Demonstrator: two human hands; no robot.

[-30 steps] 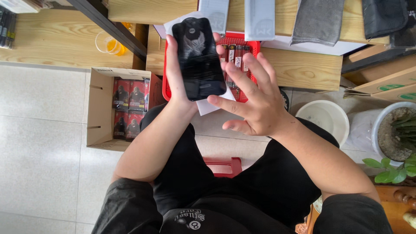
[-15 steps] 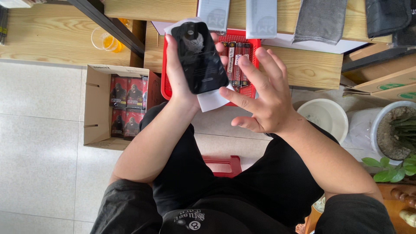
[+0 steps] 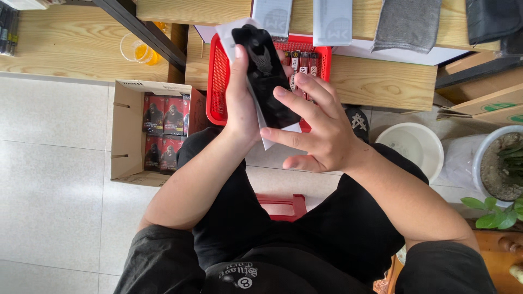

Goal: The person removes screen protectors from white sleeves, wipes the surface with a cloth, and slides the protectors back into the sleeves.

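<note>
My left hand [image 3: 239, 106] grips a glossy black flat panel [image 3: 266, 76], shaped like a phone screen, together with a white paper sleeve [image 3: 267, 137] behind it. The panel tilts with its top to the left. My right hand [image 3: 316, 130] is beside the panel's lower right edge, fingers spread, fingertips resting on its face and side. Both hands hover above a red mesh basket [image 3: 218, 81] holding several narrow packets [image 3: 303, 61], which sits on a wooden bench [image 3: 381, 81].
An open cardboard box [image 3: 122, 130] of red-and-black small packs stands on the tiled floor at left. A white bucket [image 3: 414, 144], a potted plant [image 3: 504, 163], grey cloths [image 3: 406, 24] and white packets [image 3: 332, 22] lie right and above. A red stool [image 3: 283, 206] is under me.
The black panel has tilted further to the left in my left hand, and my right hand has closed in onto its lower right edge. The view shifted slightly.
</note>
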